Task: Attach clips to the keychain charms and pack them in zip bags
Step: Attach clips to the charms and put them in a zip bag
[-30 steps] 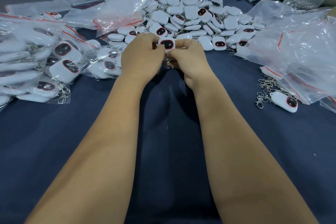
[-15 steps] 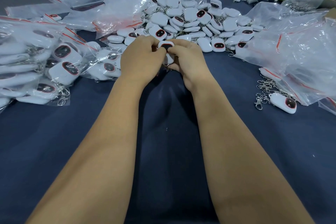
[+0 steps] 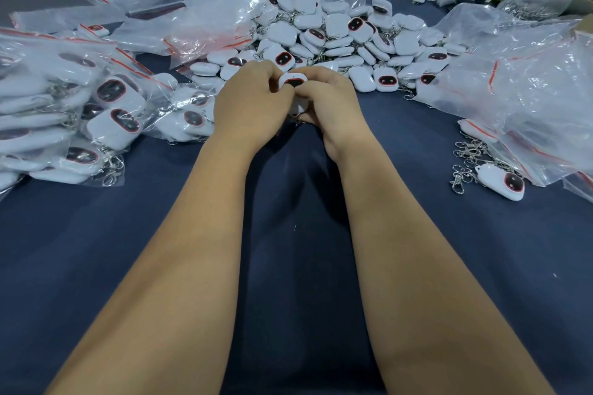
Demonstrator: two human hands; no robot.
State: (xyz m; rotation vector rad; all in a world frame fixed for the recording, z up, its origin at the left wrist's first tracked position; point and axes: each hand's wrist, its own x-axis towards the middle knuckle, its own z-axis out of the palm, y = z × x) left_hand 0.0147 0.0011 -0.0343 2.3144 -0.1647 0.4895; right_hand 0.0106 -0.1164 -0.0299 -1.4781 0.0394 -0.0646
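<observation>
— White charm (image 3: 292,82), dark face edged in red, pinched between left hand (image 3: 248,102) and right hand (image 3: 330,99), fingers of both curled round it, above the navy cloth (image 3: 288,266).

— Clip?

— Hidden under the fingers; cannot tell.

— Other charms?

— Heaped loose just beyond the hands (image 3: 340,32). Bagged ones stacked at left (image 3: 73,112). One more at right (image 3: 502,181) beside loose metal clips (image 3: 467,154), near clear zip bags (image 3: 526,86).

Bare cloth (image 3: 288,266) near; charm pile (image 3: 337,32) ahead, packed bags (image 3: 64,112) left, loose bags (image 3: 529,90) right.
</observation>
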